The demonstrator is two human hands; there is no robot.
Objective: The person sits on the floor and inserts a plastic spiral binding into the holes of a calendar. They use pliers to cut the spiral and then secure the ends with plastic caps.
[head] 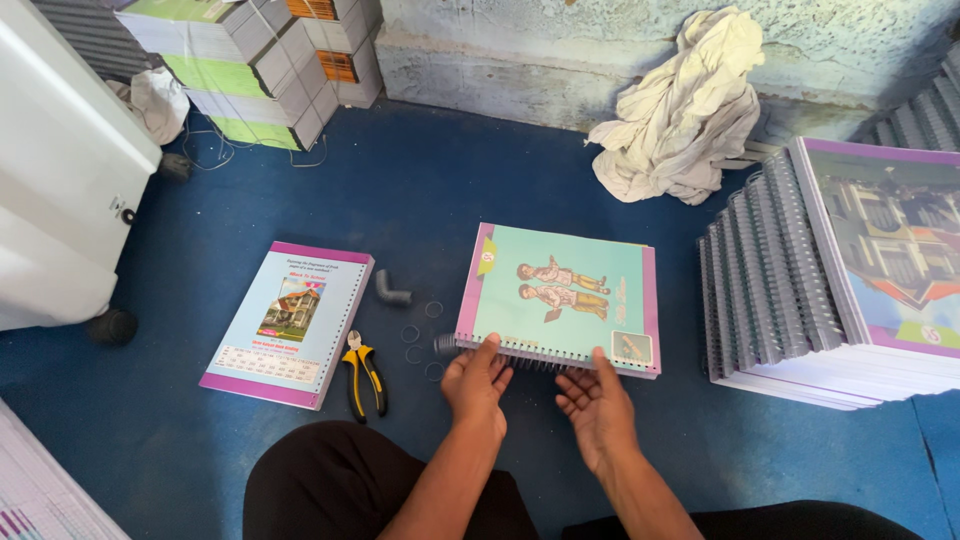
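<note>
The teal-covered notebook [560,297] lies flat on the blue floor [180,440], at 12 o'clock from the hands. Its near edge carries a spiral wire binding [520,360] that appears seated along most of the edge; the coil end projects at the left corner, so finishing of that end is judged outstanding. The left hand [476,382] rests fingertips on the binding, fingers extended, gripping nothing. The right hand [597,402] is likewise uncurled, thumb on the cover edge.

At 9 o'clock: yellow-handled pliers [364,376], loose wire rings [411,334], and a second purple-edged notebook [290,322]. At 3 o'clock: a stack of bound notebooks [790,290]. At 1 o'clock, crumpled cloth [685,110] against a worn plaster wall [540,50].
</note>
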